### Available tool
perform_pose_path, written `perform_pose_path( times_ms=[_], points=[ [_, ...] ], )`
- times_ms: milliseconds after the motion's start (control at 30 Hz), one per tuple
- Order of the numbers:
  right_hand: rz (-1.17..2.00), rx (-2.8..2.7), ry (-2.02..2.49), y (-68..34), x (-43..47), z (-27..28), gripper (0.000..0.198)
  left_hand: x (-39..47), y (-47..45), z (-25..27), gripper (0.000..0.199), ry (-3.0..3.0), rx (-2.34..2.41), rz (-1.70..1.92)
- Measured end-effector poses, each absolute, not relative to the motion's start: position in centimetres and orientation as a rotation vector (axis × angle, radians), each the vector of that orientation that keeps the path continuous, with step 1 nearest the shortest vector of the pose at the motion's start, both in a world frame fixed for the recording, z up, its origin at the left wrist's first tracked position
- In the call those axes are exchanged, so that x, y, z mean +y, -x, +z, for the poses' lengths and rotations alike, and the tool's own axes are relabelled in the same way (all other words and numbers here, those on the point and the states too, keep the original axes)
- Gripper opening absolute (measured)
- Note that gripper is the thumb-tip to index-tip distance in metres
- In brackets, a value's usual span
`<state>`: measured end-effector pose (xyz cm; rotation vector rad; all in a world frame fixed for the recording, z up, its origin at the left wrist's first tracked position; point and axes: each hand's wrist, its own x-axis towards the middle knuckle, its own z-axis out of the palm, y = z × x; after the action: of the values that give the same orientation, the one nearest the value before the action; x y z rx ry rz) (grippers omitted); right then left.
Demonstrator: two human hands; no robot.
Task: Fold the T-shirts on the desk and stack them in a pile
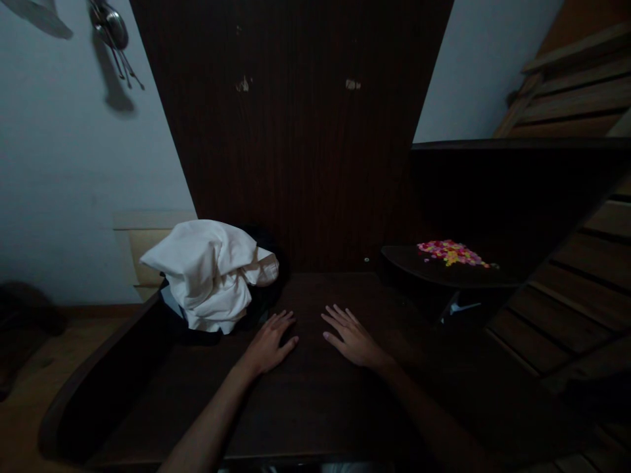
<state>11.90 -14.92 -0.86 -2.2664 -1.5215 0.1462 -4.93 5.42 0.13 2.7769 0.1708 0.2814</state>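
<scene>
Presently, your left hand and right hand are lying apart, fingers spread, at lower centre. Sliding leftward, you might be dragging the cloth, left of centre.

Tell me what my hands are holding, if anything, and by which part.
Nothing is held: the left hand and right hand are open, palms down over the dark desktop, apart from the white cloth.

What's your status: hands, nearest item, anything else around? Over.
Left hand, right hand: open, empty, palms down over dark wooden desktop. Crumpled white cloth beside left hand. Small pink, red, yellow pieces on rounded dark shelf, apart from hands.
</scene>
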Motion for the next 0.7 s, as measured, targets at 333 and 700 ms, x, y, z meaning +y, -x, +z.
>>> perform_pose_path(
  times_ms=[333, 700],
  points=[
    [0.108, -1.547, 2.295, -12.07, -14.84, -1.31, 0.058, 5.05, 5.07, 0.58, 0.048, -2.751, 0.17, 0.303],
    [0.099, -1.544, 2.304, -11.99, -14.79, -1.34, 0.058, 5.2, 5.03, 0.17, 0.048, -2.742, 0.171, 0.324]
  ],
)
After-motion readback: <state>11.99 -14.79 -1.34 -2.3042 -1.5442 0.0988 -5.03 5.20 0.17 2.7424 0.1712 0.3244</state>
